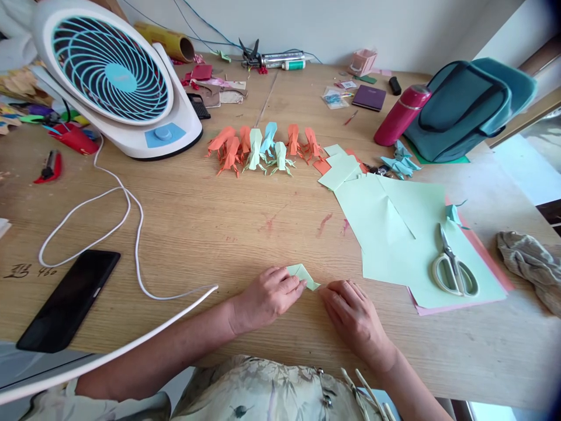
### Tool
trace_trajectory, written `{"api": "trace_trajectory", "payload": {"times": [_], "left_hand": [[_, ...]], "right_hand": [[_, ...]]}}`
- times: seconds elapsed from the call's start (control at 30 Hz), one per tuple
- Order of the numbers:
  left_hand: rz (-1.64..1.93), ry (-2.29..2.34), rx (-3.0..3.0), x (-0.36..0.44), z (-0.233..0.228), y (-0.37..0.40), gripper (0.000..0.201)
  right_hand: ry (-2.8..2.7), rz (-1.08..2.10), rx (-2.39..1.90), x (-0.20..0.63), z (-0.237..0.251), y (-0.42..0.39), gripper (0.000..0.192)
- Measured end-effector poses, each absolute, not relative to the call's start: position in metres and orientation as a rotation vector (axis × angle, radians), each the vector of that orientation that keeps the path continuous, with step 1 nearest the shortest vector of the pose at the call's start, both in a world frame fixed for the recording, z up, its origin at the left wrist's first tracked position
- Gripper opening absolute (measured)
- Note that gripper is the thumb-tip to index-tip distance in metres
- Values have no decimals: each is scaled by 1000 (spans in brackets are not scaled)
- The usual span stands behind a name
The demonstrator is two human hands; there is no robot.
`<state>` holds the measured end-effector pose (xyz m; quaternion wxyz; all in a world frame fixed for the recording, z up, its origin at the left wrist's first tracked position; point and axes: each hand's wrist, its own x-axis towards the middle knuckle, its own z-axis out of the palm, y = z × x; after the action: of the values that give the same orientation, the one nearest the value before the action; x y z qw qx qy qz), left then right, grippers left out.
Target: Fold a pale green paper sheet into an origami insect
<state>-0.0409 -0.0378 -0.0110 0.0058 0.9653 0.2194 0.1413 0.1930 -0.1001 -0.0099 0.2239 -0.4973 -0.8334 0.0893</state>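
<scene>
A small piece of folded light green paper (303,273) lies near the front edge of the table, with creases and a pointed right end. My left hand (269,295) is closed on its left part, thumb and fingers pressing it and hiding some of it. At the pointed end, the curled fingers of my right hand (355,318) pinch the tip. Farther back stands a group of folded paper insects, among them an orange one (231,153), a light green one (280,158) and a blue one (269,138).
Light green sheets (394,263) lie to the right, with scissors (453,269) on top. A fan (118,76) stands at back left, its white cable (139,234) looping near a phone (68,301). A pink bottle (402,116) and teal bag (460,111) stand back right.
</scene>
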Motion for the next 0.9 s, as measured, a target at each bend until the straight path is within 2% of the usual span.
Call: {"api": "trace_trajectory", "payload": {"times": [0.13, 0.4, 0.63, 0.9], "left_hand": [[429, 688, 3019, -39, -12, -37, 29], [465, 640, 2932, -40, -11, -36, 28], [473, 669, 2964, -40, -12, -39, 32], [425, 713, 2997, -39, -10, -42, 33]], "right_hand": [[-2238, 268, -1379, 189, -9, -98, 20], [-2346, 268, -1355, 187, -8, -91, 25], [-2406, 107, -1417, 208, -11, -113, 34], [-2381, 69, -1525, 175, -11, -117, 48]]}}
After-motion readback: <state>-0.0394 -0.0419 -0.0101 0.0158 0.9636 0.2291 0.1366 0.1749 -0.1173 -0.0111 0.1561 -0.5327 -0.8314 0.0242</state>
